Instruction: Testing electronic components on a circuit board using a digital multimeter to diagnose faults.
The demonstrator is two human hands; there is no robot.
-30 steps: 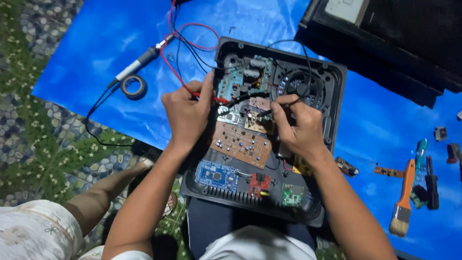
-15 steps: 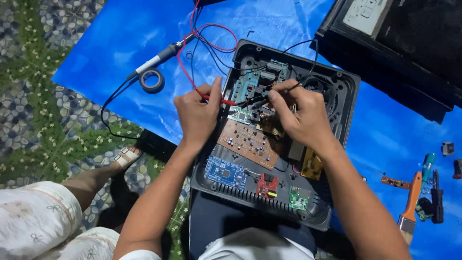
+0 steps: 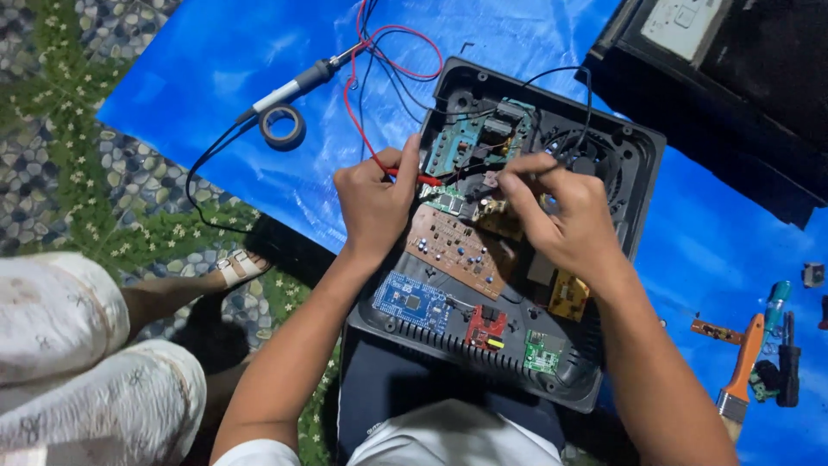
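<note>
- The red wire (image 3: 405, 175) is running roughly left to right, its tip pointing into the open black casing (image 3: 634, 185).
- The left hand (image 3: 373, 203) is pinching that wire between thumb and fingers.
- The right hand (image 3: 565, 220) is curling, fingers (image 3: 517, 166) pressing together over the boards; what they are gripping is hidden.
- One soldering iron (image 3: 297, 86), one tape roll (image 3: 283, 127) and one paintbrush (image 3: 740, 371) are lying on the blue tarp (image 3: 216, 69).

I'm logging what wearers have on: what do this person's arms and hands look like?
Both hands, left hand and right hand, are bare: no gloves, and no rings or watch visible. The forearms are bare too. A white sleeve edge shows at the left upper arm.
</note>
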